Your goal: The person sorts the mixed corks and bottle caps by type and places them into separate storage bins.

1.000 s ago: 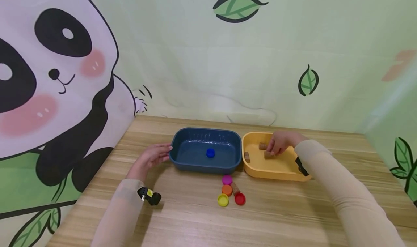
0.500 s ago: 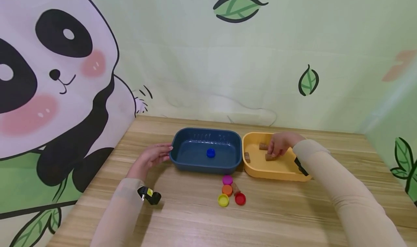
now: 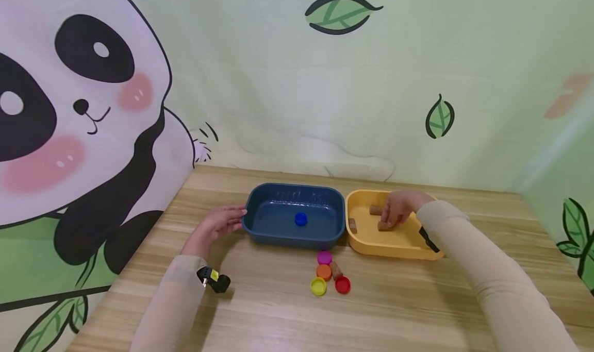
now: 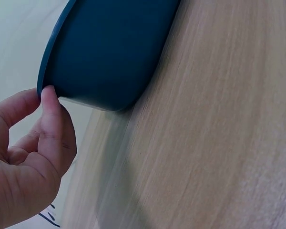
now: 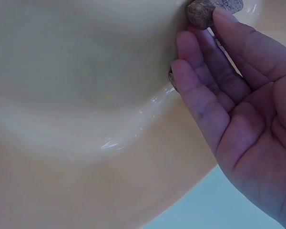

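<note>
My left hand point(image 3: 217, 227) pinches the left rim of the dark blue tray point(image 3: 291, 241); in the left wrist view, thumb and finger meet on the tray's edge point(image 4: 45, 62). A blue bottle cap point(image 3: 300, 219) lies in that tray. Inside the yellow tray point(image 3: 394, 251), my right hand point(image 3: 400, 206) pinches a cork point(image 3: 383, 226) close to the floor. The right wrist view has this cork point(image 5: 202, 13) at thumb and fingertips, and another cork point(image 5: 173, 81) mostly hidden behind the fingers. Two more corks, one at the left point(image 3: 352, 225) and one farther back point(image 3: 375, 210), lie in the yellow tray.
In front of the trays, a magenta cap point(image 3: 324, 258), an orange cap point(image 3: 324, 272), a yellow cap point(image 3: 318, 286) and a red cap point(image 3: 343, 284) lie around a cork point(image 3: 336, 270) on the wooden table point(image 3: 269, 316). A printed cloth point(image 3: 260, 84) hangs behind.
The right hand and its cork have shifted slightly toward the front of the yellow tray. My left hand keeps its place on the blue rim.
</note>
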Tool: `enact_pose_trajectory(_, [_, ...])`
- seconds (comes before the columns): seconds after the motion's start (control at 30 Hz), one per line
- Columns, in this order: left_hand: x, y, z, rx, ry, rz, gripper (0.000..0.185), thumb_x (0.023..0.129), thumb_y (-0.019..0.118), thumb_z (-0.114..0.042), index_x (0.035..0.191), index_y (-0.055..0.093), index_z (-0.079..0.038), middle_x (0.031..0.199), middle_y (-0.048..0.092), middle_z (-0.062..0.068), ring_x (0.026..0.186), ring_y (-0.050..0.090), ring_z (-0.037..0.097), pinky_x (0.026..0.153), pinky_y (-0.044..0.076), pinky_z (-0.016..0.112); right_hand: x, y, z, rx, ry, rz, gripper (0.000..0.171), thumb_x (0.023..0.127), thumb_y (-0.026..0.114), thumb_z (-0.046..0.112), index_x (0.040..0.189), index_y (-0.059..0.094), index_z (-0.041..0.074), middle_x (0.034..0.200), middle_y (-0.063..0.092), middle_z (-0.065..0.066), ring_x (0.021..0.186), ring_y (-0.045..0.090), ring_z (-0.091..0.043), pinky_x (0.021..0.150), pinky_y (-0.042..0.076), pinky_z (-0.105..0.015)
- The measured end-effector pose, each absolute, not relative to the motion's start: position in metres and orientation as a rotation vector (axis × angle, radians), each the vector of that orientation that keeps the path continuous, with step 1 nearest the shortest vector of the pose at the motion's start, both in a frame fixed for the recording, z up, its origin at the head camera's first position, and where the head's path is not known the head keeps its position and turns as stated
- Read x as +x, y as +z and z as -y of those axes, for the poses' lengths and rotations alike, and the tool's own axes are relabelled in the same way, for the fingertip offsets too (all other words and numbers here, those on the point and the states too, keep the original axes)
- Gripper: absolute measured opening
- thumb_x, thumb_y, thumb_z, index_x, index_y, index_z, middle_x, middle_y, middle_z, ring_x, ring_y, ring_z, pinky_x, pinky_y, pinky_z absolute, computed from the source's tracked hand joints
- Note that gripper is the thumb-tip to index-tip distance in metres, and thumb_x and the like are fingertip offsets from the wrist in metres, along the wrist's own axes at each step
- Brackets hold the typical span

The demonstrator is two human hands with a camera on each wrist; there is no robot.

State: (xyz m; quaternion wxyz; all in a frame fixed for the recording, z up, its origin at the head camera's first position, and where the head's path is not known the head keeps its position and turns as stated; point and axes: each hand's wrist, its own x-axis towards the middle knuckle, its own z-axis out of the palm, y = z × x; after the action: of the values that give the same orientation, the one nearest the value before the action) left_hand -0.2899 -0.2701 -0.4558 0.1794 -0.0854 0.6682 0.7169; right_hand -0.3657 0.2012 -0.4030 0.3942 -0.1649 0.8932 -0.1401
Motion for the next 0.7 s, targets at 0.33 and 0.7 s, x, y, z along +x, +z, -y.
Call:
enact_pose_trajectory(0.33, [-0.2904, -0.4572, 0.2696, -0.244, 2.016, -1.89, 0.054, 0.106, 0.054, -0.008, 0.151, 0.035, 0.015, 0.077, 0.071, -0.01, 0.067, 0.068, 0.0, 0.069, 0.06, 0.013, -0.3656, -0.4048, -0.2044, -0.428, -0.35, -2.264, 0.021, 0.095, 0.066, 0.002, 0.115, 0.071, -0.002, 0.098, 0.07, 0.0, 0.084, 0.059, -0.006, 0.083, 0.058, -0.025])
enact_pose_trajectory(0.7, [-0.2894, -0.4564, 0.268, -0.246, 2.029, -1.882, 0.053, 0.106, 0.052, -0.006, 0.15, 0.034, 0.016, 0.076, 0.071, -0.01, 0.066, 0.068, 0.0, 0.067, 0.059, 0.013, -0.3637, -0.3995, -0.2082, -0.429, -0.395, -2.278, 0.023, 0.094, 0.067, -0.001, 0.116, 0.07, -0.007, 0.094, 0.07, -0.001, 0.079, 0.059, -0.006, 0.075, 0.055, -0.019])
